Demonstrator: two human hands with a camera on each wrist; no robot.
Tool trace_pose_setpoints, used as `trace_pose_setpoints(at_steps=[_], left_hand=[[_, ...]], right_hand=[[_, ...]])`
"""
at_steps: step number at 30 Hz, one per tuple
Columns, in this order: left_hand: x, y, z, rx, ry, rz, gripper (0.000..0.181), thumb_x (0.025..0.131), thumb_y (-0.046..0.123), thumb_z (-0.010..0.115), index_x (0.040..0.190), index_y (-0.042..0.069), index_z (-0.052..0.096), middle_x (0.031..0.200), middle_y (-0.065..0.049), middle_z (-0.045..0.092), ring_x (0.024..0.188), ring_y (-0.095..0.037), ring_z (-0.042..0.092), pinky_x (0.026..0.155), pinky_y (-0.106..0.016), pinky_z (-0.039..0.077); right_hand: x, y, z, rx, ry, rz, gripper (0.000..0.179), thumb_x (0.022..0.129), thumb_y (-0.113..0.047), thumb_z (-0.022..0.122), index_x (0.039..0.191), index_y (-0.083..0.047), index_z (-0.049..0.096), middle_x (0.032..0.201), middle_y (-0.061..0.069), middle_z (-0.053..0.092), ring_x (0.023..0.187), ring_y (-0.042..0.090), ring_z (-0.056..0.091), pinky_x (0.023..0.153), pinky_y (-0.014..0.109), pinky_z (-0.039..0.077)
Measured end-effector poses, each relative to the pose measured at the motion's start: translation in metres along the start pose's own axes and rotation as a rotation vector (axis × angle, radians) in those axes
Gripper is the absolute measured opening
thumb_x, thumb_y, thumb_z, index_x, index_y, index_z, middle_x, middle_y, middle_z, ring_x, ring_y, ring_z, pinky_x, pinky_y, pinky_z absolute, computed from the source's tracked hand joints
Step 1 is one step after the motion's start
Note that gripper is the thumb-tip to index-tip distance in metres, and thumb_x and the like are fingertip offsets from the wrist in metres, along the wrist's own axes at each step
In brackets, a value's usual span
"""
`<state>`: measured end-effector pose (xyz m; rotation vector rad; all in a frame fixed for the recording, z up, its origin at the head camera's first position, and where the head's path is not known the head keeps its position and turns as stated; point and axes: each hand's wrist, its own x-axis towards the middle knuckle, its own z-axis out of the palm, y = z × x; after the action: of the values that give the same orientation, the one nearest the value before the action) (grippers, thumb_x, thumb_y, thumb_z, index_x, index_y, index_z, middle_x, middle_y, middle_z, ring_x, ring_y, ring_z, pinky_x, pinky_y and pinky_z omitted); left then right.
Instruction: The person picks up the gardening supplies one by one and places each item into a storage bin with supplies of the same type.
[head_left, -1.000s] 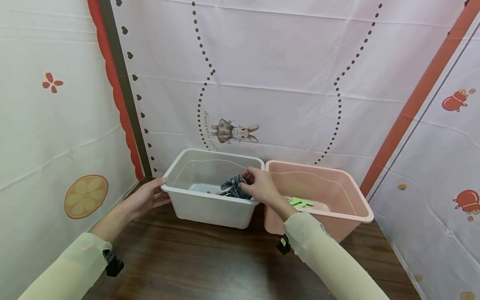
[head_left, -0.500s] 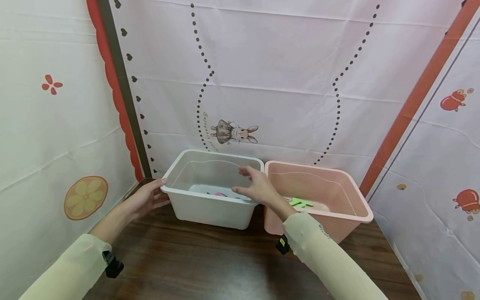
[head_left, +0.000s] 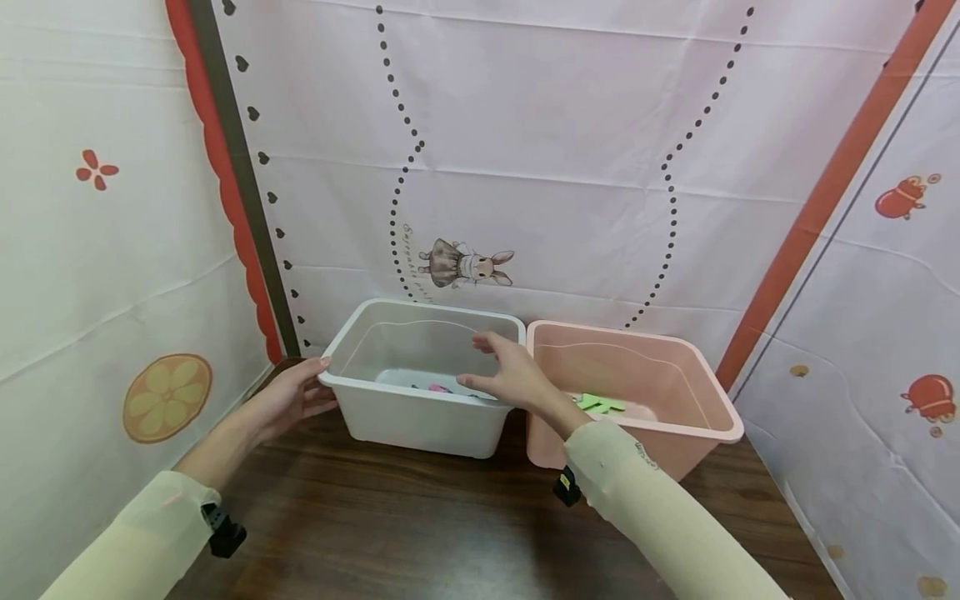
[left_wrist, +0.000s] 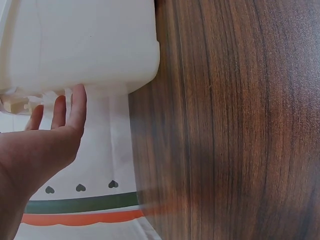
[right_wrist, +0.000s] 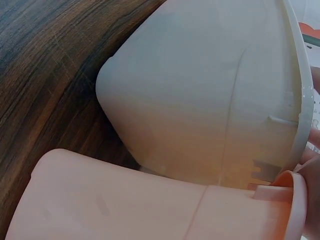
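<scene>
A whitish plastic bin (head_left: 420,425) stands on the left, its floor partly hidden by the front wall. My left hand (head_left: 288,402) rests at its left end, thumb tip at the rim and fingers extended against the outer wall; the left wrist view shows these fingers (left_wrist: 78,105) fairly straight. Over the bin's right rim reaches my right hand (head_left: 510,375), thumb and fingers spread apart, nothing between them. Below it, a small pink item (head_left: 439,388) and a few dark bits show over the front rim.
A pink bin (head_left: 622,433) stands close against the whitish bin's right side, with flat bright-green pieces (head_left: 600,403) inside. Both bins sit on a dark wood-grain table (head_left: 390,517). Printed cloth (head_left: 585,208) hangs behind and at both sides.
My right hand let go of a dark mottled knitted item, which is now mostly out of sight below the whitish bin's rim. The right fingers spread apart; the left hand stayed put.
</scene>
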<state>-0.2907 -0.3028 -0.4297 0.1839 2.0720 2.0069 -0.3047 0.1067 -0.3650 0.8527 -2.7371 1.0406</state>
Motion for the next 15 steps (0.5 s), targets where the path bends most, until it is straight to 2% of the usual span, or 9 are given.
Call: trace_pose_setpoints(at_steps=[6, 9, 12, 15], left_hand=[[0.000, 0.002, -0.001, -0.019, 0.013, -0.017, 0.073, 0.112, 0.050, 0.047, 0.165, 0.006, 0.022, 0.161, -0.022, 0.036, 0.120, -0.015, 0.063, 0.119, -0.062, 0.038], [0.001, 0.007, 0.000, -0.020, 0.042, -0.018, 0.074, 0.111, 0.048, 0.051, 0.166, 0.008, 0.021, 0.163, -0.021, 0.035, 0.121, -0.014, 0.063, 0.120, -0.061, 0.037], [0.002, 0.014, 0.001, 0.041, 0.087, -0.007, 0.076, 0.112, 0.043, 0.054, 0.169, 0.010, 0.016, 0.165, -0.022, 0.031, 0.131, -0.022, 0.058, 0.120, -0.059, 0.038], [0.002, 0.024, 0.003, 0.155, 0.132, 0.020, 0.076, 0.112, 0.035, 0.054, 0.170, 0.010, 0.011, 0.169, -0.025, 0.024, 0.145, -0.036, 0.044, 0.120, -0.059, 0.038]], right_hand=[[-0.001, -0.002, -0.002, 0.009, -0.031, 0.009, 0.071, 0.098, -0.051, 0.073, 0.153, -0.012, 0.052, 0.153, 0.006, 0.057, 0.140, 0.026, 0.053, 0.115, 0.048, 0.048], [0.001, -0.003, -0.006, 0.009, -0.055, 0.016, 0.069, 0.099, -0.051, 0.071, 0.153, -0.011, 0.052, 0.152, 0.008, 0.057, 0.140, 0.026, 0.053, 0.115, 0.049, 0.047], [0.002, -0.005, -0.011, 0.026, -0.097, 0.028, 0.071, 0.100, -0.050, 0.070, 0.155, -0.011, 0.049, 0.153, 0.010, 0.056, 0.142, 0.028, 0.051, 0.117, 0.050, 0.044], [0.001, -0.007, -0.017, 0.067, -0.147, 0.049, 0.073, 0.100, -0.051, 0.071, 0.158, -0.013, 0.047, 0.157, 0.010, 0.053, 0.144, 0.030, 0.048, 0.120, 0.051, 0.041]])
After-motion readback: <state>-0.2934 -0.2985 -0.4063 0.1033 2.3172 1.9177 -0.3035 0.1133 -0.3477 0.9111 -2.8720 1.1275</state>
